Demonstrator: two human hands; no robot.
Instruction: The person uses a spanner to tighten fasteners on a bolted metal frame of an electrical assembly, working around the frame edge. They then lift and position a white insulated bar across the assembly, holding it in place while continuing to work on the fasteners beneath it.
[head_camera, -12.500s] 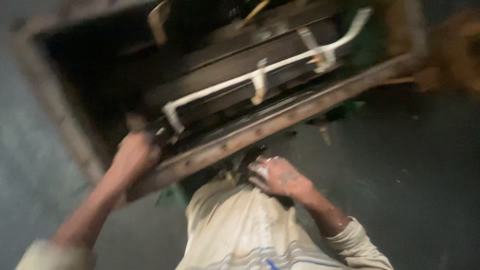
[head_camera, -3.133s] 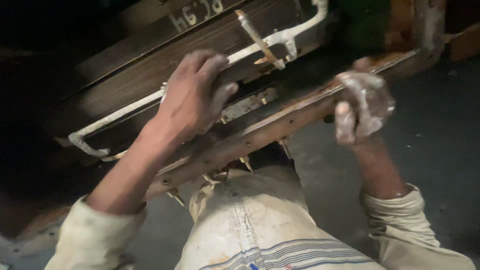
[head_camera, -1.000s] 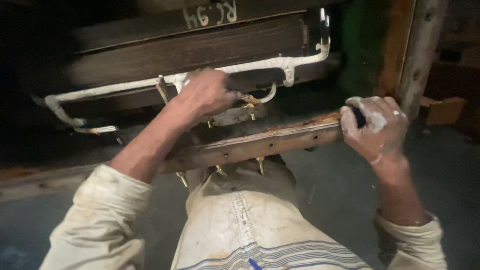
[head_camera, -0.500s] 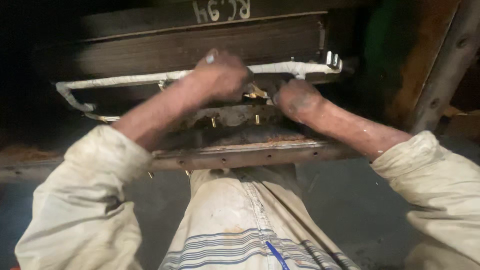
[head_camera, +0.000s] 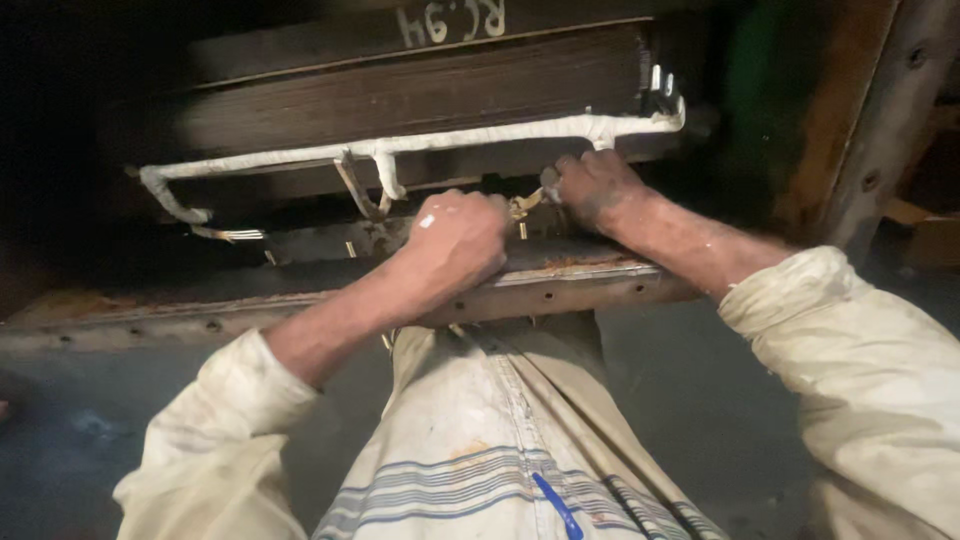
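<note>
Head view: both hands (head_camera: 520, 225) grip brass fittings (head_camera: 522, 206) under white-wrapped pipe (head_camera: 450, 142).

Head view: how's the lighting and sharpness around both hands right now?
Head view: light falls on the left hand, right hand and white wrapped pipe, all fairly sharp; the upper left corner and the recess behind the pipe are black, detail lost.
</note>
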